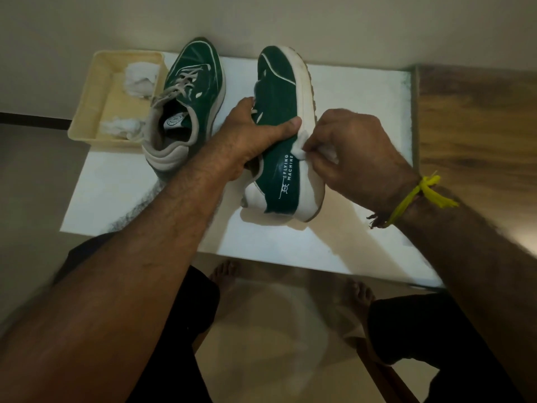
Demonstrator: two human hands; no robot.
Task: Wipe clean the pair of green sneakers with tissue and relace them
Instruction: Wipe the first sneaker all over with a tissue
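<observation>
Two crumpled tissues [139, 80] lie in cream tray [87, 112].

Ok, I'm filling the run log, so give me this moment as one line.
step: wiping | left hand: holds tilted sneaker | right hand: presses tissue on white sole edge | other sneaker: laced, untouched

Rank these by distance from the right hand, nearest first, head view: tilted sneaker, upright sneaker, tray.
From the right hand:
1. Tilted sneaker: touching, just left of it.
2. Upright sneaker: farther left, beyond the left hand.
3. Tray: far left, holding crumpled tissues.
</observation>
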